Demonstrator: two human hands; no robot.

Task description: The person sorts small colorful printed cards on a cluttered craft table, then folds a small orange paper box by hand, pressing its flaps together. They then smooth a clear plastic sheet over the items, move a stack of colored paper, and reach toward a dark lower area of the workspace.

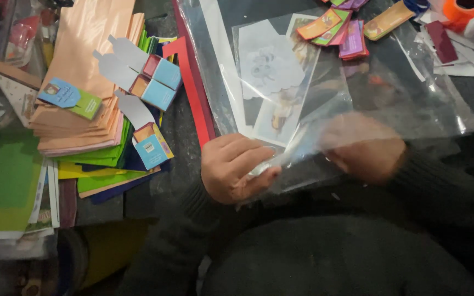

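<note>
My left hand (pixel 234 167) pinches the near edge of a clear plastic sleeve (pixel 330 93) that lies across the dark table. My right hand (pixel 366 148) sits under or inside the same plastic, blurred by it, and grips it from the other side. Inside the sleeve lie printed picture sheets (pixel 272 71). Dark sleeves cover both of my arms.
A stack of peach, green, yellow and blue paper (pixel 83 98) sits at the left, with small blue paper tags (pixel 152 145) on top. A red strip (pixel 190 82) runs beside it. Colourful small cards (pixel 338 27), white scraps (pixel 467 60) and an orange roll (pixel 464 11) lie at the far right.
</note>
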